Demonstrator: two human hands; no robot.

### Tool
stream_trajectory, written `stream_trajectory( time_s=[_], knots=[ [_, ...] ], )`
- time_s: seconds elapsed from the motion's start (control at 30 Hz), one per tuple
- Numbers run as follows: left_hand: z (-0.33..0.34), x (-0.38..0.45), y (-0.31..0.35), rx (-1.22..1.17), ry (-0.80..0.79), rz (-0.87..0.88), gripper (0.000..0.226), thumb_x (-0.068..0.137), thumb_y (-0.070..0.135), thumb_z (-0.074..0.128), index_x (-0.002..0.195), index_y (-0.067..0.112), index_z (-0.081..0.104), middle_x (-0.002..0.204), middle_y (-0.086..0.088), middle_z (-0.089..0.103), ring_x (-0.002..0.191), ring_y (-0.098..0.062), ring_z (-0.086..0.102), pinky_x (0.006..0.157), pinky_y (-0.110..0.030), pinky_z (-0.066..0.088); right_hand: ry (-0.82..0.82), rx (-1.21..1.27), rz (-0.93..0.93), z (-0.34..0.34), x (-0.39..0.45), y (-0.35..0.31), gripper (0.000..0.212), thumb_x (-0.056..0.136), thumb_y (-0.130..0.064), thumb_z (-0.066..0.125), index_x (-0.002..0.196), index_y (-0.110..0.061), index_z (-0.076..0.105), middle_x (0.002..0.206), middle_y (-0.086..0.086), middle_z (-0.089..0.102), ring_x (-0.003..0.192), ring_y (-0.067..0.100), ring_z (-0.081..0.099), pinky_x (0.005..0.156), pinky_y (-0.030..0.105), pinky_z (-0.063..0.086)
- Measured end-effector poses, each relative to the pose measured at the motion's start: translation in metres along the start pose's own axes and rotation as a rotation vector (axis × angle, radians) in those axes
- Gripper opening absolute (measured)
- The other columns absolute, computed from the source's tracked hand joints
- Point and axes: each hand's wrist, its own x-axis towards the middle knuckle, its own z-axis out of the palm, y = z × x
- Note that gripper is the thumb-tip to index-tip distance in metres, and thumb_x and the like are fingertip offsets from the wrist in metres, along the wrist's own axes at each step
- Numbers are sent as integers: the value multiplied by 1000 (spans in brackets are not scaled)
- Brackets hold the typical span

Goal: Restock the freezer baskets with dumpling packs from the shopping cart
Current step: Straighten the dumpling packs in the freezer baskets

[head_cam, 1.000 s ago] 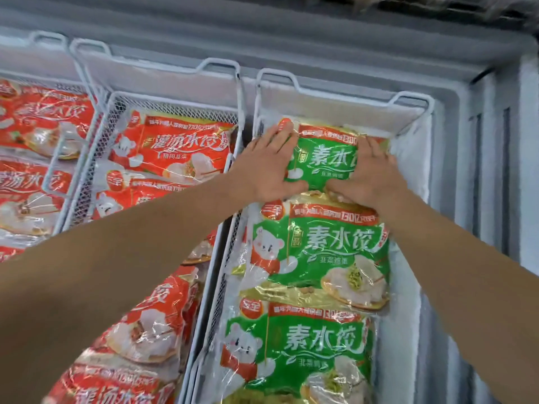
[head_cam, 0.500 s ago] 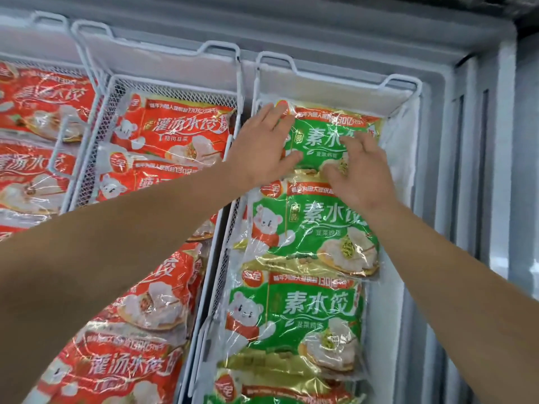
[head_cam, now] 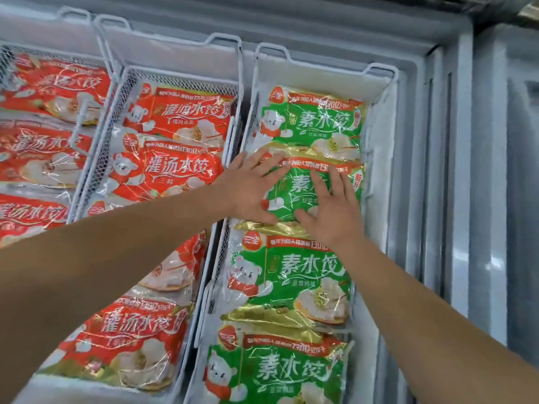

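The frosted freezer holds 3 white wire baskets side by side. The right basket carries 4 overlapping green dumpling packs; the middle basket and the left basket carry overlapping red dumpling packs.

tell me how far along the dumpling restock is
Done: the right basket holds a row of four green packs, the farthest lying flat; the red packs fill the neighbouring baskets. In hand: left hand and right hand press flat on the second green pack. Left: unclear, since the cart is out of view.
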Motion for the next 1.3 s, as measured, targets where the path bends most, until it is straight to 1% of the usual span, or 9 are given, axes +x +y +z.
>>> stream_trajectory(
  time_s=[0.13, 0.27, 0.4, 0.57, 0.9, 1.07, 1.13, 1.23, 1.3],
  knots=[
    [-3, -7, 9, -38, -3, -69, 112, 81, 76, 55, 158, 29, -12, 165, 1, -21, 151, -30, -20, 122, -59, -1, 3, 19, 0, -3, -3, -2, 87, 89, -62, 52, 158, -34, 7, 166, -1, -9, 152, 26, -11, 124, 49, 7],
    [-10, -32, 23, -170, 105, -159, 100, 87, 65, 57, 159, 26, 0, 168, -4, -6, 154, -31, -6, 123, -57, 4, 73, 33, -10, -15, -26, -2, 80, 91, -56, 54, 157, -27, 19, 166, 5, 4, 152, 31, 2, 124, 46, 9],
    [-11, -93, 34, -296, 259, -236, 81, 94, 52, 55, 158, 16, 19, 166, -12, 14, 152, -34, 12, 124, -47, 13, 54, -9, -72, -25, -66, -23, 72, 94, -51, 53, 154, -20, 29, 162, 11, 21, 149, 34, 16, 122, 45, 16],
    [-7, -200, 30, -340, 377, -345, 72, 94, 49, 53, 153, 10, 36, 159, -15, 33, 147, -32, 29, 121, -39, 19, 31, -77, -270, -43, -117, -91, 68, 94, -47, 55, 151, -17, 35, 157, 12, 31, 145, 34, 23, 120, 43, 24],
    [41, -441, -81, -398, 548, -680, 65, 89, 34, 69, 144, 8, 49, 147, -17, 50, 136, -34, 46, 112, -41, 35, -14, -258, -613, -16, -183, -326, 71, 94, -46, 56, 152, -15, 32, 157, 9, 30, 144, 29, 24, 117, 37, 23],
    [87, -552, -160, -505, 616, -839, 63, 84, 41, 64, 138, 9, 55, 136, -17, 58, 125, -37, 54, 104, -41, 44, -34, -301, -699, 25, -204, -468, 69, 94, -45, 56, 151, -14, 33, 159, 10, 27, 145, 31, 23, 117, 39, 25],
    [105, -585, -188, -535, 628, -869, 66, 84, 45, 60, 141, 11, 53, 141, -14, 55, 128, -36, 51, 107, -41, 42, -40, -321, -729, 38, -211, -519, 70, 94, -44, 57, 152, -13, 31, 159, 11, 27, 145, 32, 24, 117, 38, 24],
    [135, -626, -222, -556, 596, -921, 62, 88, 29, 68, 144, 9, 49, 149, -16, 47, 137, -34, 43, 113, -38, 32, -30, -355, -790, 57, -218, -589, 68, 94, -43, 57, 151, -14, 33, 157, 11, 29, 143, 31, 27, 116, 37, 25],
    [154, -641, -236, -576, 569, -932, 64, 88, 30, 68, 146, 12, 47, 155, -14, 41, 142, -32, 37, 117, -40, 31, -32, -373, -814, 67, -220, -621, 66, 93, -39, 57, 150, -14, 35, 154, 10, 33, 141, 29, 29, 115, 35, 26]
  ],
)
